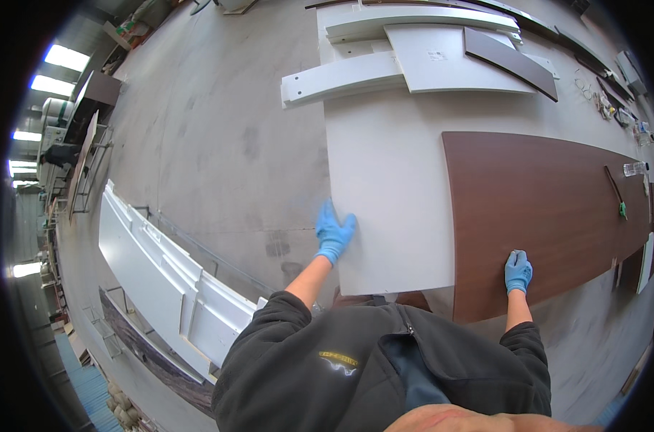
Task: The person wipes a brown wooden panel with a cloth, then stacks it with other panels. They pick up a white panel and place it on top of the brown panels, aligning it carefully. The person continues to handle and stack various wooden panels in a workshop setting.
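Head view: L hand (334, 234), blue glove, lay flat w/ fingers spread on left edge of white panel (388, 187); nothing clasped. R hand (518, 270), gloved, pressed palm-down on near end of brown wood-grain board (543, 209), which overlapped white panel on workbench. Judged step: squaring/positioning boards. Next move needs firm edge grip, even push. White offcuts (413, 50) stacked at far end.

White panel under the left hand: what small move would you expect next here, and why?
Probably a short pull or slide of the white panel toward the body. The left hand lies flat over its left edge, fingers spread, while the right hand presses near the front edge of the brown wood-grain panel lying over the white panel's right side. Neither hand shows a closed grip, so a lift seems less likely.
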Tool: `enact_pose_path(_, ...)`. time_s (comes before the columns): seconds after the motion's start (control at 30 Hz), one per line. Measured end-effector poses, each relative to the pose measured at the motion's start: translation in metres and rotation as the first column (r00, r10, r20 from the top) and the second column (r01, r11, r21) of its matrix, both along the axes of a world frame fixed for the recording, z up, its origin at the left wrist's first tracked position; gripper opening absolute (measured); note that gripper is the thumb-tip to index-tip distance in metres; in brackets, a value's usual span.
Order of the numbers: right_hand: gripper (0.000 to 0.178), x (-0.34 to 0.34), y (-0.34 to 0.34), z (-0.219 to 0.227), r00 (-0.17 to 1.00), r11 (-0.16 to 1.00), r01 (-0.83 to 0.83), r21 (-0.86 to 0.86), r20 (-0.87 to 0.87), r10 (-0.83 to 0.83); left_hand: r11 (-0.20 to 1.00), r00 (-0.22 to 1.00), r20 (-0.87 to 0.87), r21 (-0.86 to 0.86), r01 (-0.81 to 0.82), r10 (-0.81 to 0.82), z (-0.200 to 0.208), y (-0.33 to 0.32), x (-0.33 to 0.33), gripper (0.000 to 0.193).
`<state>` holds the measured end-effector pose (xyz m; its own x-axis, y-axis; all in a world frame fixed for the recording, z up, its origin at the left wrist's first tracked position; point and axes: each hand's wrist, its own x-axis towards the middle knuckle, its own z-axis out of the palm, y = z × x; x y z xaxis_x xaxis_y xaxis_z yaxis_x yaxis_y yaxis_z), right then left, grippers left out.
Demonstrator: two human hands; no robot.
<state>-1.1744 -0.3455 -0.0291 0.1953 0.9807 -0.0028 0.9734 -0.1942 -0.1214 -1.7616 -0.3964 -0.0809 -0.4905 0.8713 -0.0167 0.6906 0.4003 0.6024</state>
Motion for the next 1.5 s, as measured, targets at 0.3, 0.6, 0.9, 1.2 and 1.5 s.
enact_pose_path(0.3, 0.03, -0.085, 0.038, 0.024, 0.803, 0.783, 0.549, -0.292, 0.444, -0.398, 0.997, 0.765, 0.643, -0.023, 0.077, -0.045, -0.01, 0.007, -0.019, 0.097)
enact_pose_path(0.6, 0.057, -0.19, -0.022, 0.026, 0.854, 0.855, 0.504, -0.121, 0.221, -0.472, 0.937, 0.688, 0.724, -0.214, 0.277, -0.038, 0.0, 0.045, -0.11, 0.082)
enact_pose_path(0.9, 0.048, -0.398, -0.032, -0.039, 0.599, 0.7, 0.714, -0.007, -0.513, -0.615, 0.977, 0.665, 0.734, -0.011, 0.214, -0.138, 0.001, 0.202, -0.315, 0.079)
enact_pose_path(1.2, 0.053, -0.525, 0.091, -0.017, 0.633, 0.865, 0.501, 0.004, -0.683, -0.364, 0.984, 0.66, 0.742, -0.005, 0.177, -0.115, 0.035, 0.331, -0.37, 0.078)
enact_pose_path(1.5, 0.05, -0.504, 0.252, -0.018, 0.385, 0.7, 0.714, 0.0, -0.835, -0.393, 0.908, 0.736, 0.585, 0.003, 0.419, -0.341, 0.045, 0.417, -0.363, 0.07)
